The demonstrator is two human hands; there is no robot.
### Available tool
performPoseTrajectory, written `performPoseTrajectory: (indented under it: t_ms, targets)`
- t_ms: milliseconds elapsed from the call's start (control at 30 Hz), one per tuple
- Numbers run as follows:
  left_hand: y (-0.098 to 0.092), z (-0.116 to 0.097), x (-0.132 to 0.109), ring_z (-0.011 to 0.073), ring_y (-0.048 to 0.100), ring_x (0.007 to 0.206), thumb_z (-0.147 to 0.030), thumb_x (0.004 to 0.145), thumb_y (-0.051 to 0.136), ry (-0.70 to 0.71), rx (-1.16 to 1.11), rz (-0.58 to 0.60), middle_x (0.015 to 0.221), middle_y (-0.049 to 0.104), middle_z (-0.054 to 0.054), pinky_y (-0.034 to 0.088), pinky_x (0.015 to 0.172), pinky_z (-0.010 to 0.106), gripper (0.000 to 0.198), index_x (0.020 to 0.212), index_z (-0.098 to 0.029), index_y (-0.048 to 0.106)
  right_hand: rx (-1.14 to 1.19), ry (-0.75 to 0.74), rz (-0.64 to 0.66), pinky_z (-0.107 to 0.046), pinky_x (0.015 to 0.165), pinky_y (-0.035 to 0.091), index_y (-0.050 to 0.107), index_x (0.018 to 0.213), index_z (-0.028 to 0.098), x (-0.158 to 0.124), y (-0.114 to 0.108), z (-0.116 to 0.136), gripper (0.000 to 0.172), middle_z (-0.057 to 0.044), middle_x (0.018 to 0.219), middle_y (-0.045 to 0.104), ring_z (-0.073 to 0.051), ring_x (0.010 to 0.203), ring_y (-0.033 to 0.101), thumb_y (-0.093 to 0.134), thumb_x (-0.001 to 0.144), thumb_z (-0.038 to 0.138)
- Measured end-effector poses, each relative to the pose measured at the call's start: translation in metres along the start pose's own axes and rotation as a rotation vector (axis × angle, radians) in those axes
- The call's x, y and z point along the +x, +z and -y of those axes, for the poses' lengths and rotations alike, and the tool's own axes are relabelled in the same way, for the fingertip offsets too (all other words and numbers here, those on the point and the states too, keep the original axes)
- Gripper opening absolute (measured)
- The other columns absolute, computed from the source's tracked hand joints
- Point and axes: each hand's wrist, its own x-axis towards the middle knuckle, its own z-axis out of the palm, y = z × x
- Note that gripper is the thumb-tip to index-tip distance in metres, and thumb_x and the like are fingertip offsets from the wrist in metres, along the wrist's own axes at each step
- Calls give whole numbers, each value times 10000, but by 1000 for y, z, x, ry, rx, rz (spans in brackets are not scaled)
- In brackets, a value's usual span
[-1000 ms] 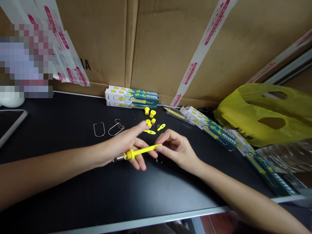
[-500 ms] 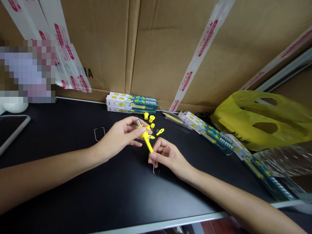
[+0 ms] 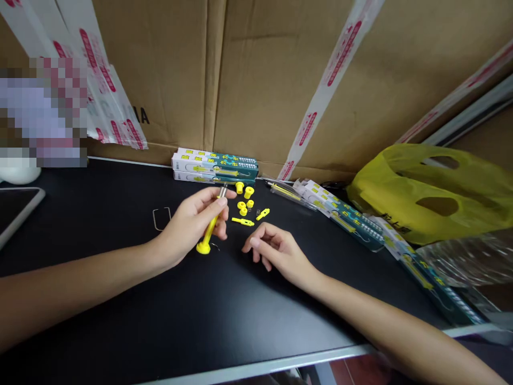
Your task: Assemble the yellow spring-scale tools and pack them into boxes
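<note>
My left hand (image 3: 191, 222) is closed round a yellow plastic tool (image 3: 209, 231) with a metal tip near my thumb and a flanged end pointing down at the black table (image 3: 120, 299). My right hand (image 3: 276, 251) rests just to the right of it, fingers loosely curled, holding nothing that I can see. Several small yellow parts (image 3: 245, 206) lie on the table just beyond both hands. A bent wire clip (image 3: 159, 218) lies left of my left hand.
Two stacked teal and white boxes (image 3: 216, 166) stand against the cardboard wall (image 3: 256, 69). More such packets (image 3: 344, 216) fan out to the right beside a yellow plastic bag (image 3: 433, 192). A tablet edge (image 3: 18, 206) shows at the far left. The table's front edge (image 3: 256, 366) runs below.
My right hand has let go of the yellow tool and drawn back. My left hand has turned the tool over, so its flanged end now points down and left.
</note>
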Motion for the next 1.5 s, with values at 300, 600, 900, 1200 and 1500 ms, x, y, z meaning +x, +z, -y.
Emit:
performPoseTrajectory:
  t_ms: [300,600,900,1200,1500]
  targets:
    - [11,38,-21,16,299,319,-392,946,405,-248,47,342,591,422,-102,268,273,106,185,1002,-221,448,-303,-192,-159,-206,462,389,527,765,178,9,-21,4,250,-15,691,627,-84,515,498,543,905,384]
    - [12,32,-23,20,258,351,-391,936,418,-236,76,347,541,381,-111,244,301,93,187,978,-213,452,-1222,-243,-244,-277,594,407,634,994,185,35,-49,15,165,-40,825,616,-161,671,550,567,859,251]
    - [9,34,-22,17,225,341,-384,939,410,-271,45,364,547,378,-112,221,294,99,187,1000,-211,445,-1197,-291,-143,-263,618,408,644,888,175,68,-41,27,104,-27,797,594,-148,679,546,561,862,233]
    - [6,34,-21,25,236,345,-432,938,414,-219,19,432,525,377,-115,235,299,107,241,998,-206,472,-1315,-599,203,-246,637,410,635,994,197,94,17,26,139,-46,946,617,-173,866,576,524,910,205]
    - [4,36,-20,37,261,361,-452,956,365,-164,58,413,516,388,-102,265,307,105,299,1043,-200,503,-1478,-597,12,-289,685,429,652,1014,173,93,-21,31,188,-90,954,637,-221,906,581,499,919,225]
